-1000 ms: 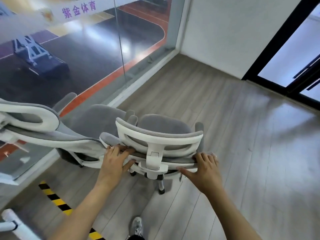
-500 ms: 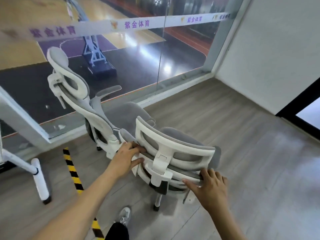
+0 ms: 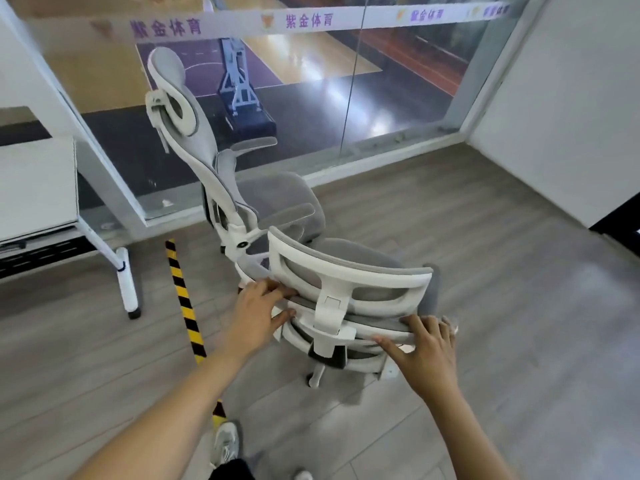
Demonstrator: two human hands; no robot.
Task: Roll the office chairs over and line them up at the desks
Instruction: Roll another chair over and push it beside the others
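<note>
A grey-and-white office chair (image 3: 346,282) stands right in front of me, its back toward me. My left hand (image 3: 258,311) grips the left edge of its backrest, fingers curled over the top and thumb below. My right hand (image 3: 427,351) holds the right edge, fingers over the grey rim and thumb underneath. A second grey chair (image 3: 221,174) with a tall headrest stands just beyond it, facing right, near the glass wall. A white desk (image 3: 34,188) shows at the left edge, its leg (image 3: 126,282) slanting down to the floor.
A glass wall (image 3: 311,109) runs across the back over a sports court. Yellow-black floor tape (image 3: 183,303) runs from the desk side toward my shoe (image 3: 225,445). A white wall (image 3: 571,109) closes the right side. Grey wood floor spreads to the right.
The view has swung left, bringing the desk and the whole second chair into sight. Both hands keep their hold on the near chair, which has turned with me.
</note>
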